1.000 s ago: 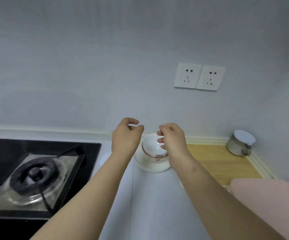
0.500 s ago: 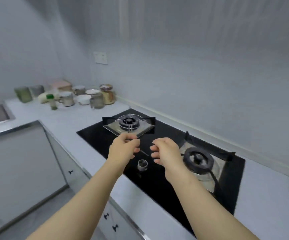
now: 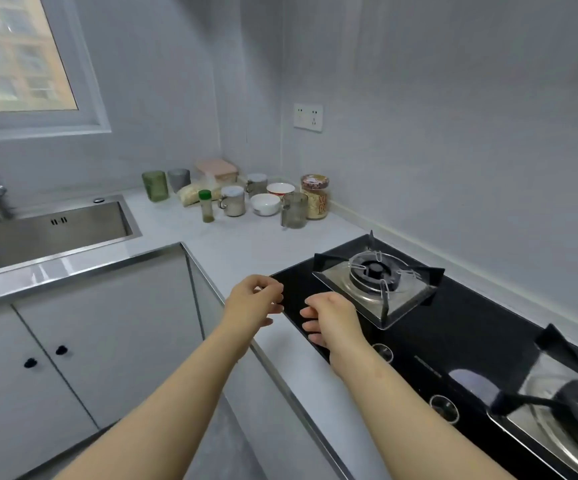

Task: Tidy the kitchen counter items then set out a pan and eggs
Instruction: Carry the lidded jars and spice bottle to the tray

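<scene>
While above hob [image 3: 453,327] edge, left hand [image 3: 251,303], right hand [image 3: 332,318]

We hold one view: a wide-angle camera worn on the head, at standing height, facing forward and down. Nearest us, lower right, lies the black glass gas hob [image 3: 460,327], cut off by the frame edge. Left of the hob we see the sunken stainless steel sink [image 3: 48,233]. Beyond the hob, in the far wall corner, stands the cluster of jars, mugs and white bowls [image 3: 265,204].
</scene>
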Demonstrator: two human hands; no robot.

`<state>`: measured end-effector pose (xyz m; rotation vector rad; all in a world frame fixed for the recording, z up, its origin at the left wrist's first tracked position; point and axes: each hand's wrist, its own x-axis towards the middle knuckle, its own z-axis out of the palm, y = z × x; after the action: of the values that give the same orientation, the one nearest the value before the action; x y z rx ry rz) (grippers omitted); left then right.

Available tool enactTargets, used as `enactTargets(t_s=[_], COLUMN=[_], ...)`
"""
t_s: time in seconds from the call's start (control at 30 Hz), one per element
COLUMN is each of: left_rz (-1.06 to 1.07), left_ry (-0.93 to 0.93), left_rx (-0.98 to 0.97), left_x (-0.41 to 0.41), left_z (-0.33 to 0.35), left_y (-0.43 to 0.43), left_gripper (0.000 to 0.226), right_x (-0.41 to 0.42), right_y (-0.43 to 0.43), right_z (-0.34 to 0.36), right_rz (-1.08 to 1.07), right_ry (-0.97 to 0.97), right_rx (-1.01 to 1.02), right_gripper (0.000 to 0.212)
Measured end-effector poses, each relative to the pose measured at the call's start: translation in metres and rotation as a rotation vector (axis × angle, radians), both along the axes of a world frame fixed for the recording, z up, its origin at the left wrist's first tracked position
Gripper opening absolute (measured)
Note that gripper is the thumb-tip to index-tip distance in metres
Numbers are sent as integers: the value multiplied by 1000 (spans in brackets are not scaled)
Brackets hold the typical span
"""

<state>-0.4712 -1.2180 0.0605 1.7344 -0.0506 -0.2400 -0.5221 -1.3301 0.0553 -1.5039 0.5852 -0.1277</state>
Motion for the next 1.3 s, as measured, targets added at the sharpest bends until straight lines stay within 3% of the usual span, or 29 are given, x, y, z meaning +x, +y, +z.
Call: enactTargets(t_s=[0.13, 0.33, 0.77, 0.93, 1.07, 1.3], left_rz=[-2, 51, 92, 142, 34, -324], left_ry=[2, 32, -3, -56, -95, -256], left_rx=[-41, 51, 68, 188, 230, 364], left_x=[81, 210, 422, 519, 569, 616], left_z=[2, 6, -39, -43, -53, -55], left_y=[6, 34, 82, 104, 106, 92], left_gripper=[11, 6, 9, 10, 34, 43], right_x=[91, 225, 403, 488, 515, 560], right_y=[7, 29, 62, 91, 97, 97], right_z=[-1, 8, -45, -48, -49, -52], right_rz=[5, 43, -53, -117, -162, -104], right_ry=[-32, 0, 106, 140, 139, 188], right_rx=[26, 41, 95, 96, 89, -137], right_gripper=[9, 10, 11, 10, 12, 16])
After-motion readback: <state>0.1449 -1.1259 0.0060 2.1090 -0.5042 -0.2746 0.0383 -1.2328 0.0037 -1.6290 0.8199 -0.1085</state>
